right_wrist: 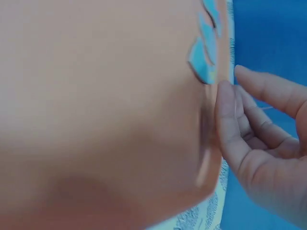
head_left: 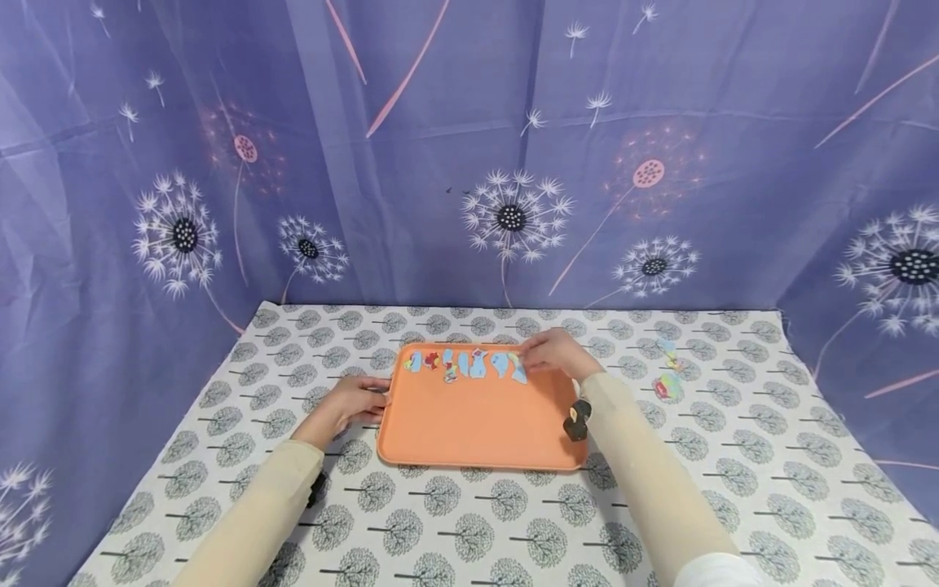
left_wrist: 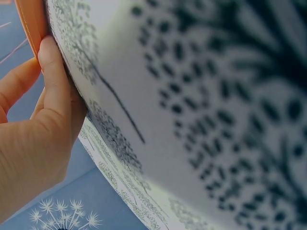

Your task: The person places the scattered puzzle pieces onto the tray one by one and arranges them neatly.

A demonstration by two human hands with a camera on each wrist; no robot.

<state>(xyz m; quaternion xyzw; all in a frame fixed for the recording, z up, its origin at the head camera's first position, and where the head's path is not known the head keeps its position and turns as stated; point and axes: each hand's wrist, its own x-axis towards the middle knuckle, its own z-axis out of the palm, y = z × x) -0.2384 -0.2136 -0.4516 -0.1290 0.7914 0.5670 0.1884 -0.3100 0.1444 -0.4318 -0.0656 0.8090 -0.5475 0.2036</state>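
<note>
An orange tray (head_left: 477,432) lies on the table. Along its far side runs a row of small, irregular light blue cut-out pieces (head_left: 478,364), some with red, yellow or green printing. My left hand (head_left: 357,401) holds the tray's left edge; in the left wrist view, thumb and fingertips meet at the orange rim (left_wrist: 34,28). Near the far right corner, my right hand (head_left: 555,353) is beside the rightmost blue piece (head_left: 517,368). In the right wrist view, its fingertips (right_wrist: 225,98) are right at the tray's rim, the thumb stands apart, and nothing shows between them.
To the right of the tray, a few colourful pieces (head_left: 667,387) lie on the tree-print tablecloth (head_left: 469,534). A purple dandelion-print curtain (head_left: 411,204) hangs behind the table and at both sides. A dark band with a bulky part (head_left: 577,420) is on my right wrist, over the tray.
</note>
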